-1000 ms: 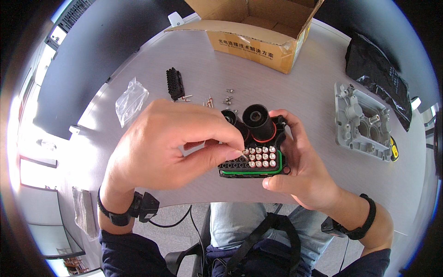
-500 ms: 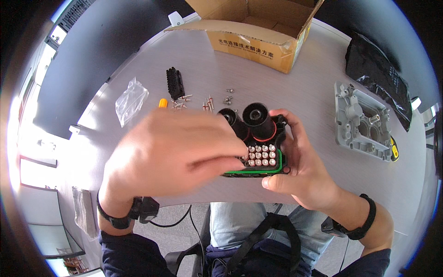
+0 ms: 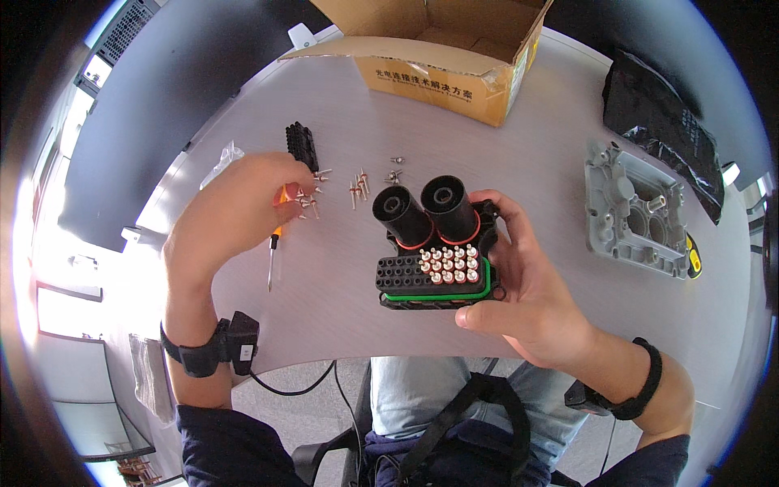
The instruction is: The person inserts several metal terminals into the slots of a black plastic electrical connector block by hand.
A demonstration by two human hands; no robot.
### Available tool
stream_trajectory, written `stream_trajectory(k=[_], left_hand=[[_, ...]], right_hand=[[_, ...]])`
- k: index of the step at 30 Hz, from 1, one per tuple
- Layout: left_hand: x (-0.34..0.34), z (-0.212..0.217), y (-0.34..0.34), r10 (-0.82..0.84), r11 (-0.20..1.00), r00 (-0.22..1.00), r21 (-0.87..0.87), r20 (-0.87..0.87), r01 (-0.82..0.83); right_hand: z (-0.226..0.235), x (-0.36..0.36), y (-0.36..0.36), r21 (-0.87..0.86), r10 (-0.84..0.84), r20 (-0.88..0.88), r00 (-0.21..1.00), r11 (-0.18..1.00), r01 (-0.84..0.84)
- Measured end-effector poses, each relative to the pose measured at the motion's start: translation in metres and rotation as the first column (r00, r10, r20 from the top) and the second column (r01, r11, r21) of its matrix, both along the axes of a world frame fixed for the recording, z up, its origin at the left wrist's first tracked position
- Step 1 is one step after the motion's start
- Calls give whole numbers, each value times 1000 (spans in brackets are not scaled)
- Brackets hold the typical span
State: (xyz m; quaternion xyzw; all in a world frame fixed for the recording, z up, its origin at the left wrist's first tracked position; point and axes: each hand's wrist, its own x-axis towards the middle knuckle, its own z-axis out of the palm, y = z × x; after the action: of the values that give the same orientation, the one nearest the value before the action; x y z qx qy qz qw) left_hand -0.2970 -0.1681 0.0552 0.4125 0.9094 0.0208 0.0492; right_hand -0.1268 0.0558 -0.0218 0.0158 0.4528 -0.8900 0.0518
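My right hand [image 3: 527, 300] grips the right end of a black connector housing [image 3: 438, 303] above the table, thumb at the near edge. The housing has two tall black round sockets [image 3: 446, 207] with red rings and a green seal around a block of holes. Silvery metal contact pins [image 3: 449, 266] fill the right part of that block; the left holes are bare. My left hand [image 3: 235, 211] is over a small pile of loose pins [image 3: 308, 203], thumb and fingers apart around it. Beneath it lies an orange-handled screwdriver [image 3: 273, 252], partly hidden.
Behind the pile is a black perforated block [image 3: 301, 146]. More pins [image 3: 359, 187] and small screws [image 3: 394, 172] lie nearby. A cardboard box [image 3: 438, 85] stands at the back. To the right are a grey metal housing [image 3: 600, 207] and a black plastic bag [image 3: 657, 122]; a clear bag [image 3: 221, 162] is left.
My left hand has moved from the connector housing left and away to the loose pins, uncovering the block's left holes. My right hand still holds the housing, shifted slightly left.
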Motion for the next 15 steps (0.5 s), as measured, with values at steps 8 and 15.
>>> stream_trajectory(k=[8,15], left_hand=[[-1,-7,6,-21,1000,999,-21,25,21],[6,-4,12,-100,989,986,92,-136,113]], right_hand=[[5,-1,0,3,0,34,999,1000,0],[8,0,1,43,34,38,999,998,-35]])
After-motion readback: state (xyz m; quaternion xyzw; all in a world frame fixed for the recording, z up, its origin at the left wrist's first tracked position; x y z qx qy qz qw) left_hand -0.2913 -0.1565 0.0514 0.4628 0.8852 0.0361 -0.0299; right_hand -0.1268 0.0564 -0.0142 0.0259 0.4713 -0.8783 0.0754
